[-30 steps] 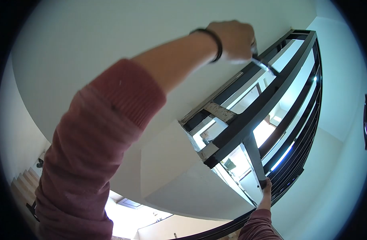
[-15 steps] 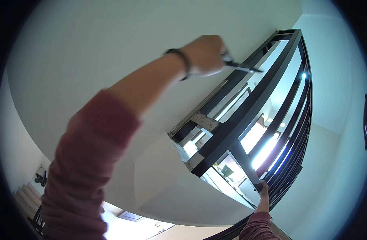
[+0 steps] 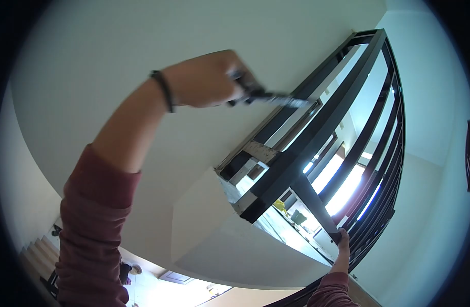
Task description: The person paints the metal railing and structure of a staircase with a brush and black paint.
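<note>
My left hand (image 3: 214, 79), with a dark band at the wrist, is closed around a slim dark-handled tool with a silvery, blade-like end (image 3: 296, 101). Motion blur hides the tool's exact kind. Its tip reaches in front of the upper bars of a dark railing (image 3: 322, 128). Near the railing's lower left end, a short crosspiece (image 3: 261, 152) is pale and patchy instead of dark. My right hand (image 3: 343, 239), farther off at lower right, is wrapped around the end of a dark crossbar of the railing (image 3: 317, 207).
A broad pale wall (image 3: 143, 46) curves behind my left arm. Bright windows (image 3: 342, 189) and a green pot (image 3: 298, 217) show through the bars. Stairs (image 3: 40, 256) descend at lower left. Someone (image 3: 126, 270) appears far below.
My left hand has swung left and slightly down, drawing the tool back along with it. My right hand keeps its hold on the crossbar. The view has shifted slightly.
</note>
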A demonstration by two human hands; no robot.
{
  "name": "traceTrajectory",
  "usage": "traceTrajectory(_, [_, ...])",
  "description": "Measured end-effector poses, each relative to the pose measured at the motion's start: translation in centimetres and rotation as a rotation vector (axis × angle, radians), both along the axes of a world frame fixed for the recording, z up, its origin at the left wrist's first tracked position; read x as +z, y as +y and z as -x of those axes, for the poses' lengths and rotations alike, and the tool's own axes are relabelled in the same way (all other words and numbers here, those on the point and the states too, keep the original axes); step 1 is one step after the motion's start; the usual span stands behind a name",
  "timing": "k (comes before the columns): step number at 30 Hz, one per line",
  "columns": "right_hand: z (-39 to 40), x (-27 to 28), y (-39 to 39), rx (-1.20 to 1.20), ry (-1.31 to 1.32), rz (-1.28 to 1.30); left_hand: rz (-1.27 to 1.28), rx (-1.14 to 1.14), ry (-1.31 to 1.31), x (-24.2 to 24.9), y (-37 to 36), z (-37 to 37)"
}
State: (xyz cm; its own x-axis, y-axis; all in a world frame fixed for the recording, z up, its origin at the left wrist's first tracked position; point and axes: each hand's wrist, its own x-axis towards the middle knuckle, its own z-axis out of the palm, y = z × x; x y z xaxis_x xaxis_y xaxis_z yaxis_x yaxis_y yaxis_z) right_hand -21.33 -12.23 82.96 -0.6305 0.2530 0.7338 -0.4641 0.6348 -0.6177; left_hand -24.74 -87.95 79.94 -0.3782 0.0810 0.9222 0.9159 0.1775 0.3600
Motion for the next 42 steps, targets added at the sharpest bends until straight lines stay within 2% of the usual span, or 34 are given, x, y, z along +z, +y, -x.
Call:
traceTrajectory(3, [-0.1,0.3,-0.5,0.011,0.005,-0.01,-0.151,0.008,0.108,1.6,3.4,0.5])
traceTrajectory(6, [-0.6,0.3,-1.9,-0.03,-0.039,-0.051,-0.043,0.066,0.167,1.3,5.1,0.9])
traceTrajectory(9, [-0.6,0.3,-2.4,-0.003,-0.03,-0.054,0.102,0.047,0.07,-2.4,3.0,-0.3])
traceTrajectory(10, [-0.3,0.4,-1.9,0.054,-0.043,-0.051,0.163,0.037,-0.026,-3.9,2.2,-1.1])
traceTrajectory(13, [-0.3,0.4,-2.3,-0.002,-0.006,-0.064,0.272,0.088,-0.24,-8.3,0.5,-3.4])
traceTrajectory(14, [0.9,0.9,1.2,0.023,0.013,-0.156,0.295,0.118,-0.299,-9.6,0.0,-4.1])
traceTrajectory(15, [0.3,0.8,-0.3,-0.052,0.011,-0.206,0.193,0.101,-0.253,-10.8,-0.5,-4.7])
traceTrajectory(17, [0.4,0.8,-0.6,-0.037,-0.022,-0.208,0.0,0.071,-0.16,-13.3,-1.5,-6.1])
traceTrajectory(18, [1.3,0.8,0.1,0.033,-0.001,-0.174,-0.164,0.139,-0.21,-15.0,-1.9,-7.0])
traceTrajectory(19, [0.8,1.2,1.0,0.071,-0.121,-0.211,-0.326,0.211,-0.266,-16.8,-2.1,-8.3])
traceTrajectory(20, [0.6,1.2,-0.4,-0.002,-0.169,-0.124,-0.419,0.182,-0.227,-18.8,-1.8,-9.5])
traceTrajectory(21, [2.1,1.4,1.7,0.084,-0.143,-0.026,-0.516,0.16,-0.2,-21.2,-1.3,-10.8])
traceTrajectory(22, [2.5,1.8,3.2,0.117,-0.157,-0.06,-0.614,0.142,-0.183,-23.8,-0.6,-12.6])
traceTrajectory(25, [3.5,2.8,5.1,0.128,-0.206,-0.256,-0.666,0.217,-0.281,-30.2,3.0,-18.6])
traceTrajectory(27, [3.1,2.2,2.2,0.053,-0.138,-0.182,-0.741,0.25,-0.415,-35.2,6.0,-22.0])
traceTrajectory(28, [2.6,2.4,0.7,-0.007,-0.214,-0.252,-0.817,0.328,-0.517,-36.9,8.3,-23.7])
traceTrajectory(29, [3.2,2.6,1.5,0.035,-0.207,-0.228,-0.826,0.288,-0.577,-39.0,9.9,-25.9])
traceTrajectory(30, [4.4,3.1,3.2,0.028,-0.228,-0.207,-0.829,0.377,-0.678,-41.5,11.6,-27.6])
traceTrajectory(31, [3.5,2.6,1.5,0.032,-0.194,-0.277,-0.876,0.308,-0.764,-42.4,13.3,-29.3])
traceTrajectory(32, [2.9,2.4,0.1,0.012,-0.233,-0.279,-0.862,0.341,-0.775,-43.5,15.3,-30.8])
traceTrajectory(33, [3.7,2.9,1.3,0.04,-0.272,-0.239,-0.919,0.329,-0.842,-44.0,17.2,-32.3])
traceTrajectory(34, [3.3,2.0,-0.8,-0.04,-0.151,-0.189,-0.957,0.306,-0.867,-44.5,18.7,-33.6])
traceTrajectory(36, [5.6,4.2,2.7,-0.114,-0.288,-0.342,-1.02,0.289,-0.895,-44.5,20.9,-35.9])
traceTrajectory(39, [2.1,2.0,-3.1,-0.166,-0.139,-0.65,-1.02,0.316,-0.905,-42.9,22.6,-38.0])
traceTrajectory(41, [3.2,0.7,-3.1,0.07,-0.052,-0.528,-0.96,0.329,-0.918,-42.0,23.2,-38.6])
traceTrajectory(42, [7.9,2.5,2.5,-0.005,0.216,-1.016,-0.867,0.37,-0.946,-41.2,23.5,-38.7])
